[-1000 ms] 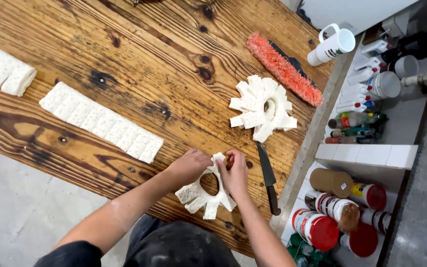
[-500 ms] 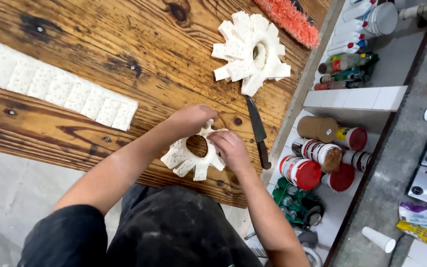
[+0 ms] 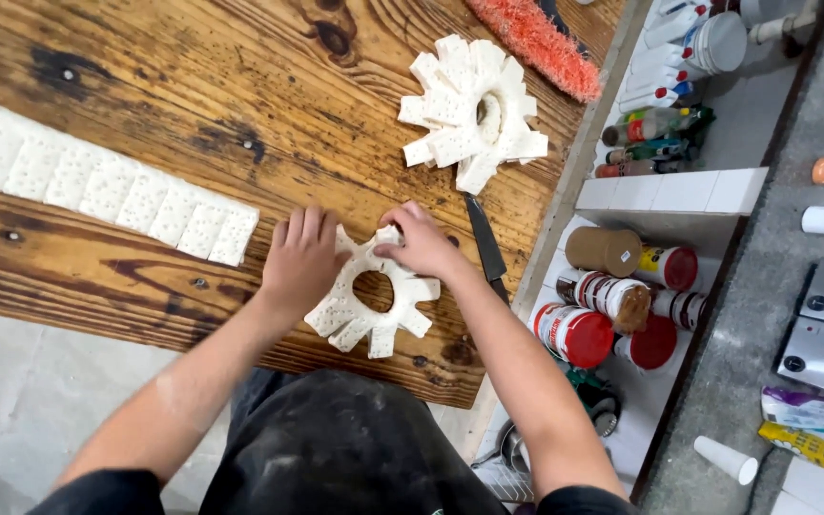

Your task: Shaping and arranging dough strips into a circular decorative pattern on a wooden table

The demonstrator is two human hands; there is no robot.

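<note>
A white ring of perforated flat pieces (image 3: pixel 374 307), fanned out like a gear, lies near the front edge of the wooden table (image 3: pixel 174 105). My left hand (image 3: pixel 299 256) rests flat on its left side, fingers together. My right hand (image 3: pixel 422 243) pinches a piece at the ring's top right. A bigger stacked ring of the same white pieces (image 3: pixel 474 110) sits further back. A strip of white perforated squares (image 3: pixel 97 186) lies to the left.
A dark-handled knife (image 3: pixel 484 246) lies just right of my right hand. An orange brush (image 3: pixel 534 43) is at the back. Right of the table, jars with red lids (image 3: pixel 574 334), bottles (image 3: pixel 655 129) and tubes crowd white shelves.
The camera has shifted slightly. My left hand has slid from the ring's top onto its left side; my right hand stays on the top right piece. The ring looks more spread out.
</note>
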